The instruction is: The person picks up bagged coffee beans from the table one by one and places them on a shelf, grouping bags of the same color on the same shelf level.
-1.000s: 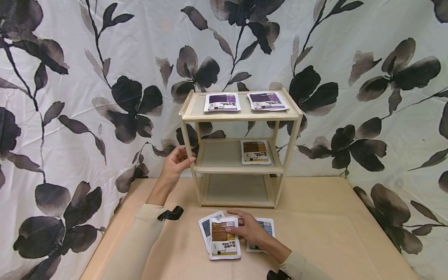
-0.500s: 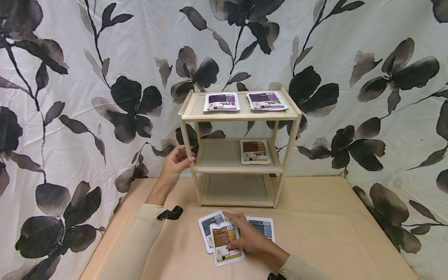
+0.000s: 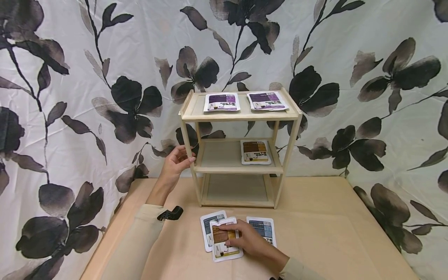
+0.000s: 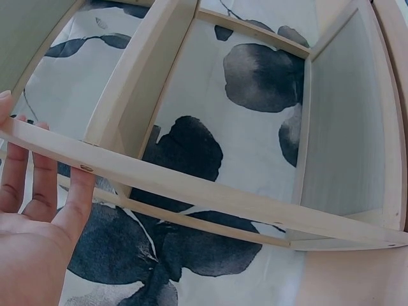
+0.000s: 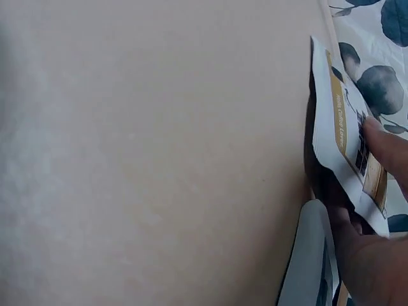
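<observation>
My right hand (image 3: 250, 237) pinches a brown-and-white pouch (image 3: 221, 249) over the table front, thumb on its printed face. In the right wrist view the pouch (image 5: 341, 121) is tilted, its near edge off the table. Partly beneath it lies a blue-and-white pouch (image 3: 206, 223); another blue pouch (image 3: 266, 229) sits just right of the hand, partly covered by it. My left hand (image 3: 176, 161) holds the left front post of a small wooden shelf rack (image 3: 238, 170). In the left wrist view that hand (image 4: 44, 217) has its fingers behind the post and thumb on the other side.
Two purple pouches (image 3: 222, 102) lie on the rack's top shelf, left and right. On the right of its middle shelf is a brown pouch (image 3: 256, 152). A floral cloth (image 3: 350, 97) hangs behind the table (image 3: 336, 225).
The right index finger was lifted off half a second ago and is back on the brown pouch. That pouch has turned a little and moved slightly up the table. My left hand stays put.
</observation>
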